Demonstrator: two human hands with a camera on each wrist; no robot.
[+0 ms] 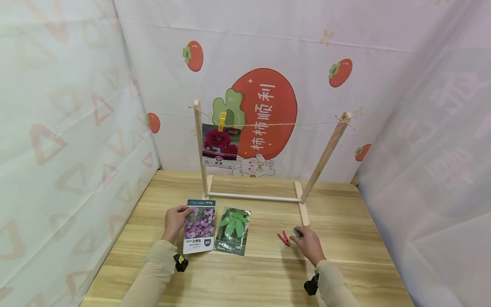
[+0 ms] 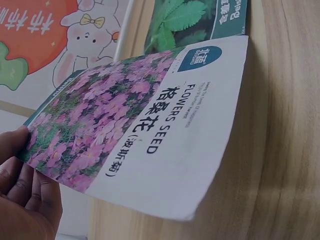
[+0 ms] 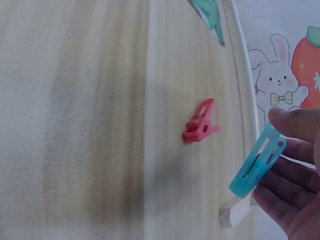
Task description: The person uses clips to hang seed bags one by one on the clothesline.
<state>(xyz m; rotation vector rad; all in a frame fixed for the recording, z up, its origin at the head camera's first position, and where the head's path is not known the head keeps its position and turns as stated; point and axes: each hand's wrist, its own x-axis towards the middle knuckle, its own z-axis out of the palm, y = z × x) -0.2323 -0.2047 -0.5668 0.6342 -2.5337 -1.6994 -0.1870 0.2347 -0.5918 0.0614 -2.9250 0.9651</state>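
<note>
Over the wood-grain table (image 1: 264, 279), the left hand (image 1: 176, 221) edge-pinches a rectangular pink-flowered paper packet (image 1: 199, 228), likely sparing its print; the right hand (image 1: 309, 247), a turquoise plastic clip (image 3: 259, 167).

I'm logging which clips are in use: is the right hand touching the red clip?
Apart. The right wrist view shows bare tabletop between the red clip and the right hand, which holds a turquoise clip instead.
</note>
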